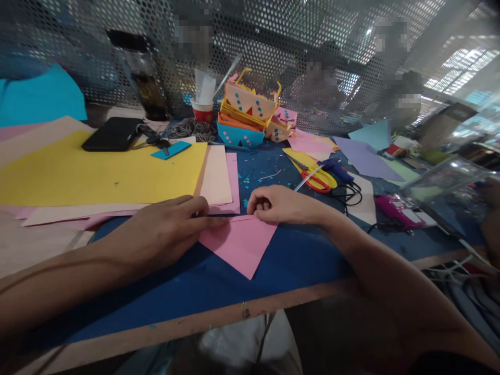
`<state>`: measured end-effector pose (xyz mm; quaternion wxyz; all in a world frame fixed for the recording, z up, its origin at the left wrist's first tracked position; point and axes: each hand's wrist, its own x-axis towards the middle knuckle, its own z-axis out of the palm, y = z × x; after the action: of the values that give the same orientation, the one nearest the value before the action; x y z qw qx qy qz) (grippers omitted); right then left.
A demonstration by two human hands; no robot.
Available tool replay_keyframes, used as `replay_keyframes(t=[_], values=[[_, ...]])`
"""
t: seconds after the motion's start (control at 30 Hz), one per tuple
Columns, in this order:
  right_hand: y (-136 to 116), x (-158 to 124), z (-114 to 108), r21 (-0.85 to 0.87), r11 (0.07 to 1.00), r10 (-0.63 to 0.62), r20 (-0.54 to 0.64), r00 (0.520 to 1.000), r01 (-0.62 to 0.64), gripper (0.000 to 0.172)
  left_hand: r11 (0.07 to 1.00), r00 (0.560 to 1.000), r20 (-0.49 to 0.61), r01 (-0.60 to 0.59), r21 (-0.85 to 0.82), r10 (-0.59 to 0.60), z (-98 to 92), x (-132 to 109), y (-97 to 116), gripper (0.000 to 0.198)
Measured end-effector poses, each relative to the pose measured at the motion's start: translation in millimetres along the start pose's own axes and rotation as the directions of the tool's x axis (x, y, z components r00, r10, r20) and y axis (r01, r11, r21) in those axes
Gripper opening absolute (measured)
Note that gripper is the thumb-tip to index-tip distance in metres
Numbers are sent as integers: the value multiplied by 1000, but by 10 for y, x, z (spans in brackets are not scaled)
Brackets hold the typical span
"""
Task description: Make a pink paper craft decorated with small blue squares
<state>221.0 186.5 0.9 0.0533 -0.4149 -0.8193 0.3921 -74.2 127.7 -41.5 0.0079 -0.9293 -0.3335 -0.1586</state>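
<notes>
A pink sheet of paper (246, 247) lies on the blue tabletop, one corner pointing toward me. Along its far edge runs a narrow folded strip. My left hand (167, 224) is closed at the left end of that strip, with the index finger and thumb down on the paper. At the strip's right end is my right hand (277, 203), its fingers curled and the tips on the edge; the palm side is partly hidden. Just beyond my left hand are a large yellow sheet (156, 177) and pale peach and pink sheets under it.
Yellow-and-red scissors (318, 179) and a blue glue gun (338, 169) lie beyond my right hand. Decorated paper crafts (248, 104) are stacked by the mesh screen, near a red cup (203, 110). A black phone (113, 134), keys (156, 138) and a bottle (146, 78) stand left.
</notes>
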Motion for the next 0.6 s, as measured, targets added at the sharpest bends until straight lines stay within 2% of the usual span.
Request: replay_keyframes(t=[0.33,0.6], values=[[-16,-14,-4,-7,1000,-10,-1,1000,10,26,992,997,-77,12,-123,-22,-5,-106,-101,37],[-65,-65,-67,-65,998,17,24,1000,-16,24,976,995,-6,95,-194,-98,-81,-129,-127,38]])
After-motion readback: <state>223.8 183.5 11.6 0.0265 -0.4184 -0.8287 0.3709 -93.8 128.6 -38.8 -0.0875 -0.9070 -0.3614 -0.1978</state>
